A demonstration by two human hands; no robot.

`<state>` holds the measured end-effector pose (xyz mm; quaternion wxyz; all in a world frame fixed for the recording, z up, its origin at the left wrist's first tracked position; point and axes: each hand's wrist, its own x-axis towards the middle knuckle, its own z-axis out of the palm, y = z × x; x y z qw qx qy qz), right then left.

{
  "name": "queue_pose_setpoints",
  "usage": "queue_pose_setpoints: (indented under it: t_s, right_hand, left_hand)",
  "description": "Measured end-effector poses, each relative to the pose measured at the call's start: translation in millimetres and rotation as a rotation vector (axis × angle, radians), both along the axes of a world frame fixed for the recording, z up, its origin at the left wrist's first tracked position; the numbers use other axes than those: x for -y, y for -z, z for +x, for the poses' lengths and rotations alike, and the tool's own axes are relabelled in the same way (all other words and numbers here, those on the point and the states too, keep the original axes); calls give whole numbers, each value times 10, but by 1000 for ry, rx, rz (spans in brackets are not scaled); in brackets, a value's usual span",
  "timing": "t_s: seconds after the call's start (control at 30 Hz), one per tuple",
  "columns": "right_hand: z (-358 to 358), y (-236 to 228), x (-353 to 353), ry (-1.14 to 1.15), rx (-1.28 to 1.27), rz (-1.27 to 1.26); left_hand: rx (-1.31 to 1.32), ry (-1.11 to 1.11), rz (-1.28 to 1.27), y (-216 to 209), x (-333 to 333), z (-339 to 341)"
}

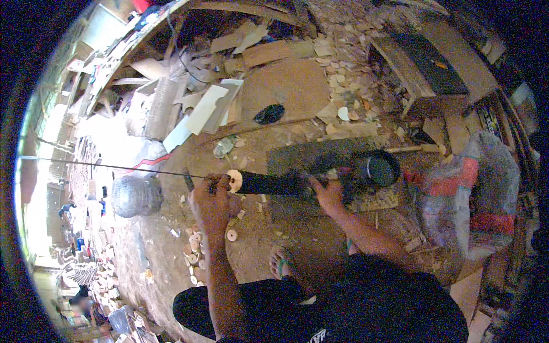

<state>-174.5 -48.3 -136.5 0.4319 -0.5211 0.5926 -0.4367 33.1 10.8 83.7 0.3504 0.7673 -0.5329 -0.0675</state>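
My left hand (210,197) is closed round a thin dark rod (143,170) that runs out to the far left. Against its fingers sits a pale wooden disc (235,177) with a small hole, capping the near end of a black cylinder (263,183). The cylinder lies level between my two hands. My right hand (327,196) is closed at the cylinder's right end, on something dark and blurred. Just right of that hand stands a round black bowl (381,170) with dark contents. Under it all lies a dark-stained board (286,154).
Several small wooden discs (231,235) lie on the dirt floor near my left forearm. A crumpled plastic sack (469,194) with red stripes stands at right. A wrapped grey bundle (136,196) sits at left. Boards (209,108), a black oval (269,114) and wood scraps fill the back.
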Motion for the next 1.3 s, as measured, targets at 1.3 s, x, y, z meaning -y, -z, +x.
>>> queue_pose_setpoints:
  t_s: [1.3]
  right_hand:
    - [37, -995, 54, -191, 289, -69]
  left_hand:
    - [29, -10, -127, 323, 56, -56]
